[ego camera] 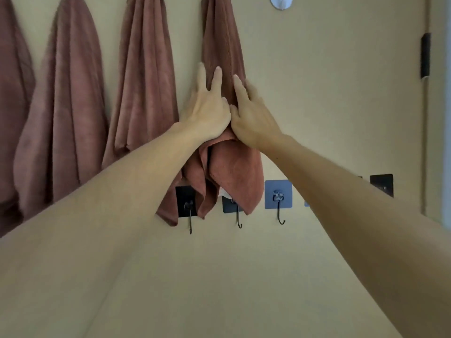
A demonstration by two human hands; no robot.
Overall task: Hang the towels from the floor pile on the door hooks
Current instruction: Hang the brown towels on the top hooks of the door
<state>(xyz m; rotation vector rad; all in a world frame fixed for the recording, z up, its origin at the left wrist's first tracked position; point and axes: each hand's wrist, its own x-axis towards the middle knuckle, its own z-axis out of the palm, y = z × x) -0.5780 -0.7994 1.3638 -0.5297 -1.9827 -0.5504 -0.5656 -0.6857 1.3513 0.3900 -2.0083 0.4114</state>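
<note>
Both hands press flat, fingers spread, on a hanging towel [220,45]: left hand [207,108] beside right hand [253,118], gripping nothing. Below them, hooks [278,203].

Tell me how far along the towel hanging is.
Done: three reddish towels already hang along the upper row at left. In hand: the left hand and right hand rest with spread fingers on a fourth towel, which hangs from the top edge of the view; its hook is out of frame. Left: a silver hook above and a lower-row hook are bare. The floor pile is out of view.
</note>
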